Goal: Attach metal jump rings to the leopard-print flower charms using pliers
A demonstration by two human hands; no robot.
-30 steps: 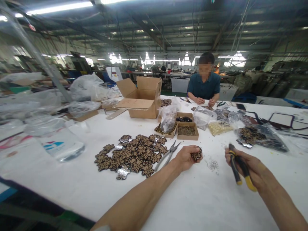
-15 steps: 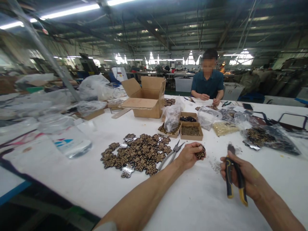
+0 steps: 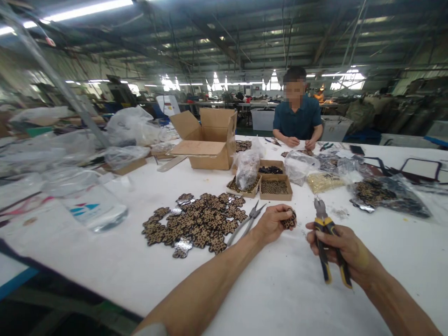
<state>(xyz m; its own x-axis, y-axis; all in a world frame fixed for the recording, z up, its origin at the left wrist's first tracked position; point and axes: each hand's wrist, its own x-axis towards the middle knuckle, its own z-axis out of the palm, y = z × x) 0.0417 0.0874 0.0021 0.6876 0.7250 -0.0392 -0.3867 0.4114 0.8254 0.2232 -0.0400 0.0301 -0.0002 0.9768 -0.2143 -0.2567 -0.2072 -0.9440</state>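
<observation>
My left hand is closed on a leopard-print piece above the white table. In my right hand are pliers with black and yellow handles, their jaws pointing away from me. A pile of leopard-print pieces, a few showing silvery backs, lies left of my left hand. Grey-handled pliers rest between that pile and my left hand. Small metal bits are scattered beyond my right hand.
An open cardboard box stands behind small trays of studs. Plastic bags lie to the right. Across the table sits a person in a teal shirt. A large clear plastic bag is at the left.
My right hand has moved left and slightly up with the pliers, whose jaws now show clearly. My left hand still holds its piece. The whole view has shifted a little.
</observation>
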